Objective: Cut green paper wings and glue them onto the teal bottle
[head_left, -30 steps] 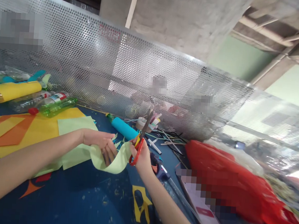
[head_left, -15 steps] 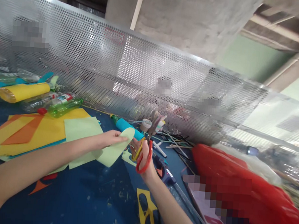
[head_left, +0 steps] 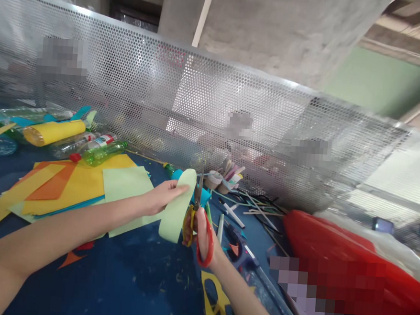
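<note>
My left hand (head_left: 164,196) pinches a pale green piece of paper (head_left: 175,215) with a rounded upper end, held up off the table. In my right hand (head_left: 201,229) is a pair of scissors (head_left: 198,195) with one red and one yellow handle, its blades pointing up just right of the paper's edge. The blades look nearly closed, and no contact with the paper is plain. Behind the paper lies a bottle wrapped in blue paper (head_left: 205,197), partly hidden. Pale green sheets (head_left: 125,183) lie beneath my left forearm.
Yellow and orange sheets (head_left: 86,180) and plastic bottles (head_left: 104,153) are at left. A glue gun (head_left: 241,251), white marker (head_left: 234,216) and red plastic bag (head_left: 335,262) lie right. Cut yellow scrap (head_left: 216,297) sits in front. A perforated metal panel (head_left: 146,86) stands behind.
The scissors have swung more upright and come to the paper's right edge. The paper now hangs more vertically in my left hand. The whole view has shifted slightly.
</note>
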Action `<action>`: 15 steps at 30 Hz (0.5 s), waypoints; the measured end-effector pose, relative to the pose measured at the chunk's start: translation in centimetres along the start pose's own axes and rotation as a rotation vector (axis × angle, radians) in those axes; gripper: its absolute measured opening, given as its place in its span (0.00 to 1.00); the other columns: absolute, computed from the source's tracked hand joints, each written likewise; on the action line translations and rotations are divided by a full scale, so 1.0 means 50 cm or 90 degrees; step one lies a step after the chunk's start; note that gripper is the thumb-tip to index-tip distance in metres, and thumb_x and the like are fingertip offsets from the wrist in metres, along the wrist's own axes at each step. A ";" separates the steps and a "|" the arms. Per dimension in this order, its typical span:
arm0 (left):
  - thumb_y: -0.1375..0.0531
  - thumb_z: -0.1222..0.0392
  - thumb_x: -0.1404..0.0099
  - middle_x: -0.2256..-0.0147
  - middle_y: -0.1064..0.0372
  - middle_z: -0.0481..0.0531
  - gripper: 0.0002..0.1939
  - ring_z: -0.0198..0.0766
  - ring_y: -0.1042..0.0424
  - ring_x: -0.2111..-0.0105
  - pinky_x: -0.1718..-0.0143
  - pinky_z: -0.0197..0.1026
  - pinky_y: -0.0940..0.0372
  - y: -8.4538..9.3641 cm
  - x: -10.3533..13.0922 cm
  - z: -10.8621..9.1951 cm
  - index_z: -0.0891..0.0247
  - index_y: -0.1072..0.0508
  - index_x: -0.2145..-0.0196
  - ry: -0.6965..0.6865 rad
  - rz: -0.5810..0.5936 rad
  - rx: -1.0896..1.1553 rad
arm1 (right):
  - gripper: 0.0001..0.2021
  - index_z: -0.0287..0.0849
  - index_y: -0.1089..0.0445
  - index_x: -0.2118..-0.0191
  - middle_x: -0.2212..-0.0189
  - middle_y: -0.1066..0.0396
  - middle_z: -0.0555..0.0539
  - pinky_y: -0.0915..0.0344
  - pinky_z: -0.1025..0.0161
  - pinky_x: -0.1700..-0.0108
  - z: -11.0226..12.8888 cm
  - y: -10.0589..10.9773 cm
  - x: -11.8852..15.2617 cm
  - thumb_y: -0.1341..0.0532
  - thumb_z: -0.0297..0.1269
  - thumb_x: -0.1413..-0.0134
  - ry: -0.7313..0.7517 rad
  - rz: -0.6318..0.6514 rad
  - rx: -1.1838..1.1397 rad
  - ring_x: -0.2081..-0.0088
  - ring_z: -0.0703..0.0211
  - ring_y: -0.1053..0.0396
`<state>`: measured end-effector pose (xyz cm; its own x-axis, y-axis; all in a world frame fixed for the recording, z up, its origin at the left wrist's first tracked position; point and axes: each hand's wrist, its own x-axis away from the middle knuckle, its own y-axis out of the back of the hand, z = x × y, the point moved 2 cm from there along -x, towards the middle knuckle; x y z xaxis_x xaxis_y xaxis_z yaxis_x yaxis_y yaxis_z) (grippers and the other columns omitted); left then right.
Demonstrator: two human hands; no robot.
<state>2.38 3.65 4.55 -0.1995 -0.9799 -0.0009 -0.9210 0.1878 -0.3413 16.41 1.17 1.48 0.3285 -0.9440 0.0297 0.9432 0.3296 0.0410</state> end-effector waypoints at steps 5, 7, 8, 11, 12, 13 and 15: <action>0.37 0.50 0.46 0.76 0.30 0.48 0.15 0.34 0.32 0.78 0.74 0.38 0.35 -0.009 0.007 0.007 0.65 0.30 0.68 -0.002 -0.011 -0.007 | 0.24 0.44 0.42 0.79 0.84 0.40 0.51 0.39 0.63 0.80 0.005 -0.006 0.007 0.50 0.62 0.51 0.020 -0.031 0.028 0.83 0.62 0.41; 0.37 0.49 0.46 0.76 0.30 0.48 0.16 0.35 0.32 0.78 0.74 0.39 0.35 -0.013 0.009 0.012 0.64 0.30 0.66 -0.008 -0.014 -0.008 | 0.24 0.44 0.42 0.79 0.85 0.41 0.51 0.38 0.63 0.79 0.006 -0.006 0.008 0.50 0.61 0.51 0.024 -0.035 0.040 0.84 0.62 0.42; 0.37 0.49 0.45 0.75 0.30 0.48 0.16 0.35 0.31 0.78 0.74 0.39 0.35 -0.014 0.010 0.014 0.64 0.30 0.66 -0.013 -0.015 -0.011 | 0.24 0.44 0.43 0.80 0.85 0.42 0.51 0.38 0.63 0.79 0.006 -0.005 0.007 0.51 0.61 0.51 0.027 -0.036 0.045 0.84 0.62 0.42; 0.38 0.50 0.45 0.75 0.30 0.48 0.15 0.35 0.32 0.78 0.75 0.38 0.35 -0.016 0.010 0.020 0.64 0.30 0.66 -0.028 -0.019 -0.017 | 0.25 0.45 0.43 0.81 0.87 0.43 0.51 0.38 0.62 0.78 0.003 0.000 0.004 0.52 0.61 0.49 0.033 -0.033 0.069 0.84 0.61 0.42; 0.38 0.50 0.44 0.75 0.30 0.48 0.15 0.34 0.32 0.78 0.75 0.37 0.36 -0.017 0.010 0.021 0.64 0.30 0.66 -0.031 -0.019 -0.015 | 0.25 0.44 0.43 0.81 0.87 0.43 0.51 0.38 0.62 0.77 0.001 0.002 0.003 0.53 0.61 0.49 0.036 -0.029 0.084 0.83 0.61 0.41; 0.38 0.50 0.44 0.76 0.31 0.48 0.14 0.34 0.33 0.78 0.75 0.37 0.36 -0.017 0.009 0.023 0.64 0.30 0.66 -0.033 -0.018 -0.013 | 0.25 0.44 0.42 0.82 0.88 0.43 0.51 0.38 0.62 0.76 0.000 0.004 0.002 0.53 0.60 0.48 0.039 -0.026 0.101 0.83 0.60 0.41; 0.39 0.51 0.44 0.76 0.32 0.47 0.13 0.33 0.34 0.79 0.76 0.36 0.36 -0.017 0.008 0.026 0.64 0.31 0.68 -0.039 -0.020 -0.011 | 0.26 0.44 0.41 0.82 0.88 0.43 0.51 0.39 0.63 0.75 -0.004 0.008 0.000 0.54 0.59 0.47 0.046 -0.026 0.131 0.81 0.60 0.40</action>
<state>3.51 2.99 3.64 -0.1498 -0.9875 -0.0487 -0.9322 0.1575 -0.3259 16.78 1.30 1.31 0.3001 -0.9527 -0.0480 0.9286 0.2803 0.2433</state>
